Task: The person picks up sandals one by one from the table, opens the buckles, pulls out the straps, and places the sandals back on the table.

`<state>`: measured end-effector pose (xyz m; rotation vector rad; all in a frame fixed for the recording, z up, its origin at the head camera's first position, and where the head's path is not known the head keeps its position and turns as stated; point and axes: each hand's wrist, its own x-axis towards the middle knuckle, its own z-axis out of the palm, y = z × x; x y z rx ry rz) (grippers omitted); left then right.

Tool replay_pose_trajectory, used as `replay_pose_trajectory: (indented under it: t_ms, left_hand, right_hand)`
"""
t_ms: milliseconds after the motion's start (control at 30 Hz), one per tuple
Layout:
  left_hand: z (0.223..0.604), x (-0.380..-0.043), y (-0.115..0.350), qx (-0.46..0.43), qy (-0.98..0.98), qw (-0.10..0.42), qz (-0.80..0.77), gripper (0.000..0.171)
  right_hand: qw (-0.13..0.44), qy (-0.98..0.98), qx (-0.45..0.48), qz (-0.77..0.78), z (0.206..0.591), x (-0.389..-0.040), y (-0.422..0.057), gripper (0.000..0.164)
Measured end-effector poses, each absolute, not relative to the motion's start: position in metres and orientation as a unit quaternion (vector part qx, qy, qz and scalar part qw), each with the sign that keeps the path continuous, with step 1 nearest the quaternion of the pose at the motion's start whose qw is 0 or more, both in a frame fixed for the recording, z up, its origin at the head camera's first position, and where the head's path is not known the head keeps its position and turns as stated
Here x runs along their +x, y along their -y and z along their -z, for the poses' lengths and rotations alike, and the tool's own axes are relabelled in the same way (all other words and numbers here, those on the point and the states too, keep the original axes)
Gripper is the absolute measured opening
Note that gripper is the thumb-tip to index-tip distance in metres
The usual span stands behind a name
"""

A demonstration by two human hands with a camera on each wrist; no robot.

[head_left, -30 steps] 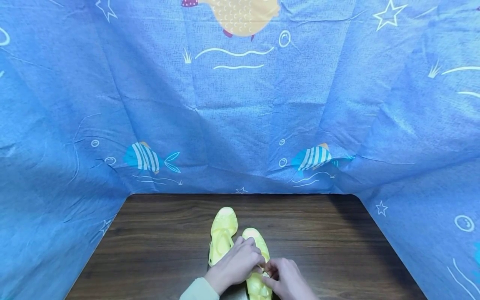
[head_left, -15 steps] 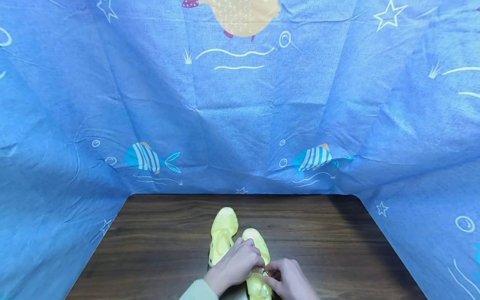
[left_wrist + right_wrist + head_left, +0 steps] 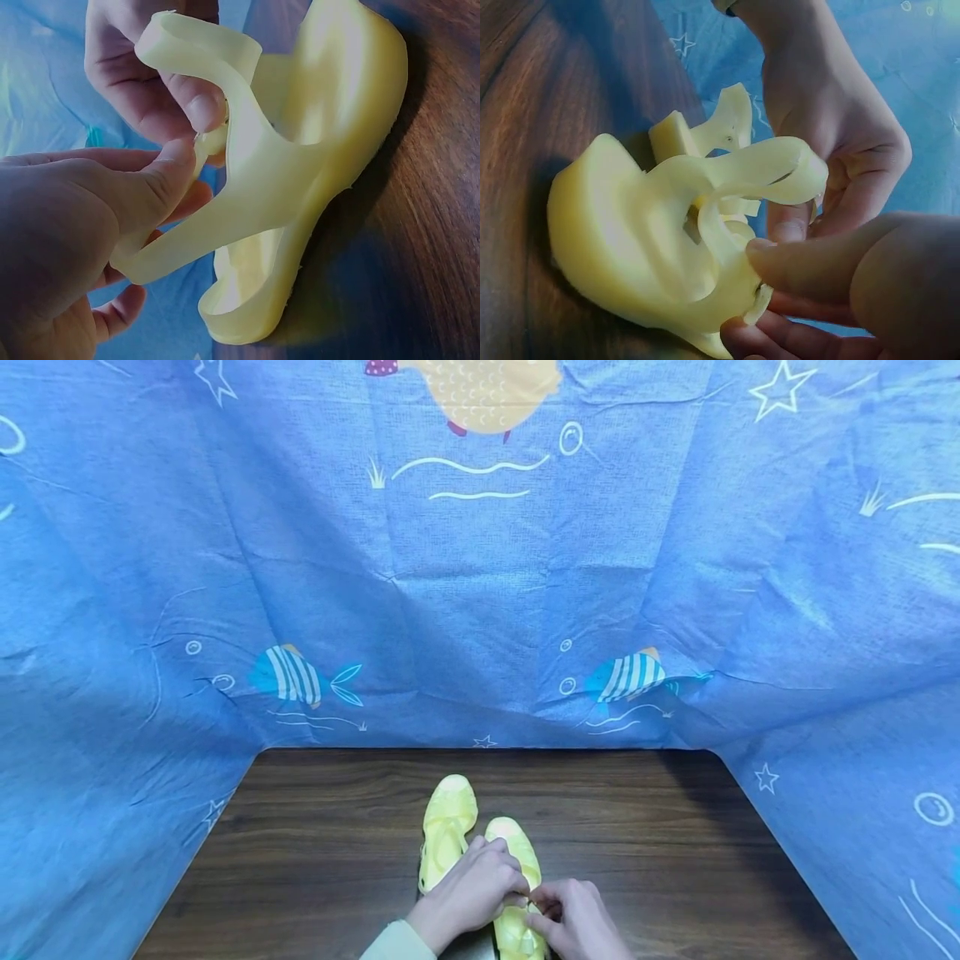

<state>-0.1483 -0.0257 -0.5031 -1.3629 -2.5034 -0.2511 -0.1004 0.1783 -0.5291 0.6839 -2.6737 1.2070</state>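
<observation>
A pair of pale yellow jelly sandals lies on the dark wooden table in the head view, toes pointing away. Both hands work at the ankle strap of the right-hand sandal (image 3: 513, 843). My left hand (image 3: 476, 885) reaches across it, thumb and fingers pinching a thin strap (image 3: 201, 154), plain in the left wrist view. From the right, my right hand (image 3: 577, 918) pinches the strap's other side, and a small tab (image 3: 759, 304) shows between its thumb and fingers in the right wrist view. The other sandal (image 3: 450, 810) lies beside it, partly behind my left forearm.
The wooden table top (image 3: 660, 843) spreads to both sides of the sandals. A blue cloth (image 3: 480, 610) printed with fish and stars hangs behind it and along both sides. A pale sleeve (image 3: 397, 941) covers my left forearm.
My right fingers make small shifts at the strap close to the left fingertips. My left hand and both sandals stay nearly in place.
</observation>
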Motion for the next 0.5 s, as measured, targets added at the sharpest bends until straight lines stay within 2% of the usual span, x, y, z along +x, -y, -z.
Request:
replay_pose_trajectory:
  t_ms: [200,500]
  left_hand:
    - [0.5039,-0.1486,0.0253,-0.470,0.867,0.143,0.084,0.006]
    - [0.5048,-0.1486,0.0266,-0.468,0.866,0.142,0.100,0.008]
  right_hand:
    - [0.132,0.883,0.234,-0.386,0.5358,-0.0990,-0.1747,0.014]
    - [0.160,0.877,0.247,-0.379,0.5393,-0.1009,-0.1745,0.016]
